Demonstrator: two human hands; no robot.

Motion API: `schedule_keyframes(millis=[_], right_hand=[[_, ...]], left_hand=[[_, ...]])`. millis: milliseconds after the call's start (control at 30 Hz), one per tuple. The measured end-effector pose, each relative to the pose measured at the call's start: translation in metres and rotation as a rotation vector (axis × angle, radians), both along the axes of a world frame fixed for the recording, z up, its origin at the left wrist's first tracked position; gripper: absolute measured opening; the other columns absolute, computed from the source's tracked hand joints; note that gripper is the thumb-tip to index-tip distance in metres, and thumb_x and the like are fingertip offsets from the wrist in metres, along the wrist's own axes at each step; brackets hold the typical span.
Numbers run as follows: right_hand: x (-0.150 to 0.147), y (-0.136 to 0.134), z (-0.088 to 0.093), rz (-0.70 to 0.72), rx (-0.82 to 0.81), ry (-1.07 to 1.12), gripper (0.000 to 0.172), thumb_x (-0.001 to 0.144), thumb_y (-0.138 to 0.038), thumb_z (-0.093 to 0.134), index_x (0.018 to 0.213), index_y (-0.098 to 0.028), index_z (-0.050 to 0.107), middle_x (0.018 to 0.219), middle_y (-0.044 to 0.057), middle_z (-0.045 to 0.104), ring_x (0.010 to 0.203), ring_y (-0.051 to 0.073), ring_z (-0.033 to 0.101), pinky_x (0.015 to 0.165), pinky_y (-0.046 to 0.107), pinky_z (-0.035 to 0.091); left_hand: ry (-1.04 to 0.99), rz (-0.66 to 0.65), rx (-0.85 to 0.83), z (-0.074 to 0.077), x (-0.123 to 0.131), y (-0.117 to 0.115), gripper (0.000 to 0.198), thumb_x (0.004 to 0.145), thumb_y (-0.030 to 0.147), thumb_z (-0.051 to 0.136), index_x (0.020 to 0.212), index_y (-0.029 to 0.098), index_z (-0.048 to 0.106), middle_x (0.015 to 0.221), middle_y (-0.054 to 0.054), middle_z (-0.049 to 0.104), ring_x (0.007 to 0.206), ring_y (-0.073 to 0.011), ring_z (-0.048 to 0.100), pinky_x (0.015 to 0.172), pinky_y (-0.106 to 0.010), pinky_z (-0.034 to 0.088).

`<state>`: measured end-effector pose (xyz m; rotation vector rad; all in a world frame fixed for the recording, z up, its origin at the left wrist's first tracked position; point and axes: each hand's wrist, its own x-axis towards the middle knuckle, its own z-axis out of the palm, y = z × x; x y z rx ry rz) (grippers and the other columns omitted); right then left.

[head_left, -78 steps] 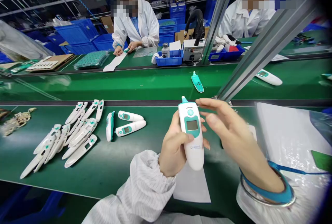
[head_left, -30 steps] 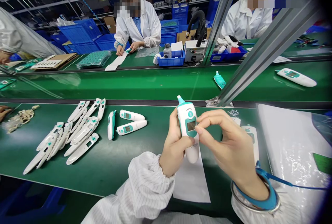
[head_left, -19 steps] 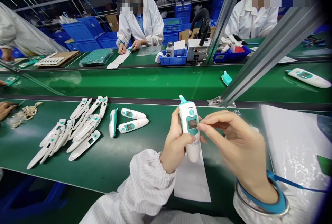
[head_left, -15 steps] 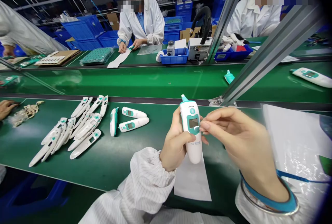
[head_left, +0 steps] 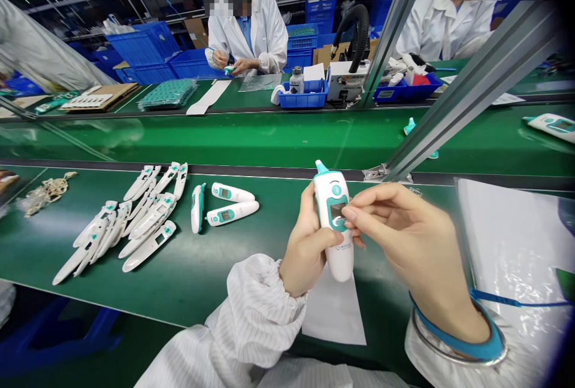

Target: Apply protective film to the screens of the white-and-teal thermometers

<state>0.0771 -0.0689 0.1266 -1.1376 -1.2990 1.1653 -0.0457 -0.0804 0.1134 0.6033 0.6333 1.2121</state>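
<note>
My left hand [head_left: 308, 244] is wrapped round a white and teal ear thermometer [head_left: 340, 256], its thumb pressed on the front below the screen. The teal probe tip points up and away from me. With thumb and forefinger pinched together, my right hand [head_left: 404, 232] is at the right edge of the screen; what is between those fingertips, if anything, is too small to make out. Beneath the thermometer a white paper sheet [head_left: 335, 316] lies on the green table. Left of my hands rest several finished-looking thermometers [head_left: 232, 213] and a pile of white casing halves [head_left: 148, 247].
A metal post [head_left: 408, 136] slants up from the table's far edge. Beyond that edge runs a green belt [head_left: 251, 136] carrying thermometers [head_left: 554, 126]. Plastic-covered white sheets [head_left: 507, 238] lie at right, tangled cream bands [head_left: 49, 193] at left. A co-worker [head_left: 251, 29] handles a small teal part opposite.
My right fingertips have shifted slightly up and left, onto the screen's edge. Thermometers on the belt have moved right. The co-worker opposite has lifted their hands off the white strip.
</note>
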Motion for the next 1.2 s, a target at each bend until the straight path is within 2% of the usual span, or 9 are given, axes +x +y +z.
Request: schedule_keyframes(millis=[333,633,867,1033,1100,1200], right_hand=[[-0.0061,-0.003,-0.0011,-0.074,0.042,0.0,0.011,0.075,-0.024,0.075,0.077,-0.021,0.065,0.071,-0.001,0.065,0.055,0.011,0.062,0.045,0.02,0.053],[-0.0055,-0.0023,-0.0012,-0.069,0.068,-0.02,0.011,0.075,-0.024,0.075,0.076,-0.022,0.064,0.071,-0.001,0.065,0.054,0.011,0.061,0.044,0.022,0.054],[-0.004,-0.0032,-0.0016,-0.057,0.071,-0.013,0.011,0.076,-0.023,0.075,0.077,-0.022,0.064,0.071,-0.001,0.065,0.053,0.011,0.061,0.044,0.021,0.051],[-0.0034,-0.0037,0.0003,-0.043,0.075,-0.03,0.011,0.076,-0.024,0.074,0.078,-0.021,0.064,0.07,-0.001,0.064,0.053,0.011,0.059,0.043,0.021,0.05],[-0.0028,-0.0031,0.0007,-0.037,0.083,-0.048,0.01,0.077,-0.023,0.074,0.079,-0.021,0.064,0.071,-0.001,0.064,0.054,0.01,0.059,0.045,0.021,0.051],[-0.0007,-0.0023,0.0015,-0.022,0.076,-0.059,0.009,0.079,-0.025,0.072,0.082,-0.022,0.064,0.071,-0.002,0.065,0.054,0.01,0.059,0.044,0.02,0.05]], left_hand=[[-0.033,-0.001,0.014,0.0007,-0.0005,-0.0006,0.069,0.061,0.006,0.054,0.124,0.024,0.033,0.092,0.0,0.054,0.075,-0.0165,0.058,0.074,-0.037,0.047],[-0.001,0.009,-0.007,0.0014,-0.0001,-0.0008,0.072,0.06,0.008,0.055,0.126,0.025,0.033,0.093,-0.001,0.054,0.077,-0.0188,0.059,0.074,-0.039,0.048],[-0.043,0.003,0.023,0.001,-0.0009,-0.001,0.07,0.06,0.007,0.056,0.125,0.023,0.034,0.09,-0.001,0.053,0.072,-0.0148,0.056,0.071,-0.035,0.048],[-0.015,0.028,0.033,-0.0011,0.0007,-0.0018,0.054,0.074,0.021,0.056,0.124,0.023,0.036,0.092,-0.003,0.055,0.077,-0.0196,0.061,0.073,-0.038,0.049],[0.016,0.034,0.026,-0.0025,0.0016,-0.0022,0.05,0.078,0.021,0.055,0.124,0.024,0.035,0.09,-0.002,0.055,0.077,-0.0193,0.061,0.073,-0.037,0.049],[0.005,0.036,0.025,-0.0037,0.0026,-0.0025,0.049,0.077,0.017,0.054,0.122,0.023,0.035,0.09,-0.001,0.056,0.075,-0.0186,0.062,0.072,-0.037,0.05]])
